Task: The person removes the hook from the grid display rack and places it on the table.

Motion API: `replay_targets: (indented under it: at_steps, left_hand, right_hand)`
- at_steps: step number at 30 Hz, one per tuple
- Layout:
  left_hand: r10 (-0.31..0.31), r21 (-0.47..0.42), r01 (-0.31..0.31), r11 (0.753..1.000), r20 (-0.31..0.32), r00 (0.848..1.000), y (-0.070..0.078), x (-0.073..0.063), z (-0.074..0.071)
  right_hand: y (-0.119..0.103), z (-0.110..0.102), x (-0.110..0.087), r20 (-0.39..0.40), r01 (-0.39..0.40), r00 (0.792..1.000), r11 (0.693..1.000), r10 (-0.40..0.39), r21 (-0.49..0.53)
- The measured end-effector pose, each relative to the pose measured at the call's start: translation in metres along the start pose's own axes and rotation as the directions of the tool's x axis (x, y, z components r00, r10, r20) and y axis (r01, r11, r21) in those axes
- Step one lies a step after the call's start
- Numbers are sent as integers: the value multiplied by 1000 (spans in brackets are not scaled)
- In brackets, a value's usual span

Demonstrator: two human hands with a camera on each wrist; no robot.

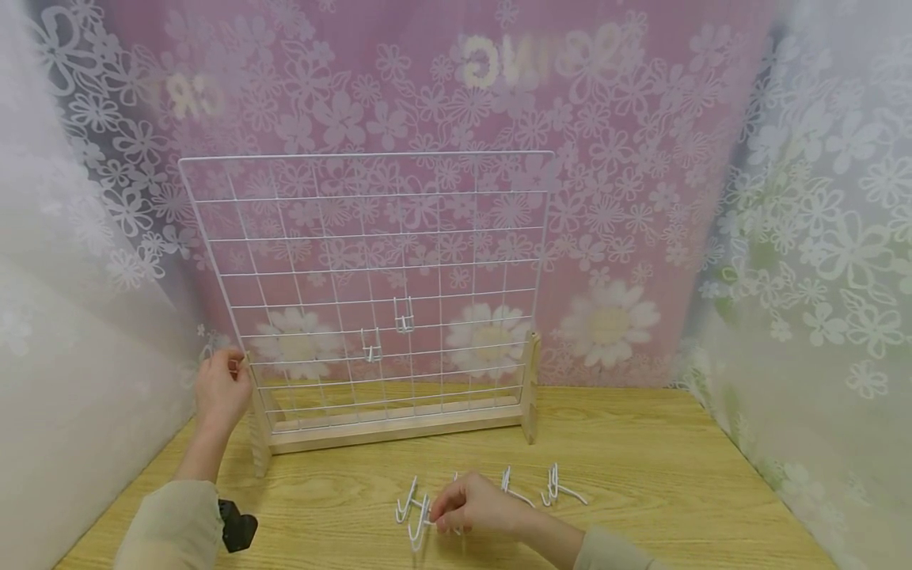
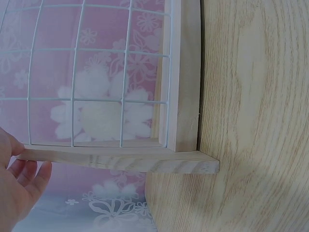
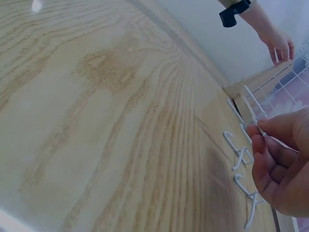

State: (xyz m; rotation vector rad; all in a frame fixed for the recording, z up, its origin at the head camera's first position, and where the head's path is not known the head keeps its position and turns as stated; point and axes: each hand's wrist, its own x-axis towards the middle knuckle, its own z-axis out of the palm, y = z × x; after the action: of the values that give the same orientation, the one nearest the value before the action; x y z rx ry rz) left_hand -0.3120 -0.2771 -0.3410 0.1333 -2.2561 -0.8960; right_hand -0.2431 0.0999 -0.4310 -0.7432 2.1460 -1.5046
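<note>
White hooks [image 1: 554,480] flank right hand [image 1: 476,505] — one part-hidden behind.

In the head view, the right hand [image 1: 476,504] partly hides a white hook [image 1: 457,477].

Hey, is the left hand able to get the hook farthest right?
Probably not from there: the left hand holds the wooden stand far from that hook, and the right hand sits between them.

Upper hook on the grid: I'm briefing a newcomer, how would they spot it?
In the head view, find the white wire grid in its wooden stand. The upper hook hangs on it, higher and farther right than the lower hook.
</note>
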Motion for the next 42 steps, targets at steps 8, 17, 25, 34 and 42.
replay_targets:
  at_steps: [8,17,25,34,42]
  left_hand:
    - [-4,1,4,1000,4,1000,0,0,-1]
    - [-10,-1,10,1000,15,1000,0,-1,-1]
    - [-7,-5,7,1000,8,1000,1,0,-2]
    - [-9,0,9,1000,22,1000,2,-1,-2]
    - [-7,0,7,1000,23,1000,2,0,-2]
  right_hand:
    - [9,7,-2,-36,-3,999,998,1,-58]
    - [16,12,-2,-69,-14,998,999,11,-49]
    - [16,13,-5,-60,-25,998,999,23,-41]
    - [20,14,-6,-41,-53,998,999,52,-7]
    - [23,16,-7,-24,-43,999,999,43,0]
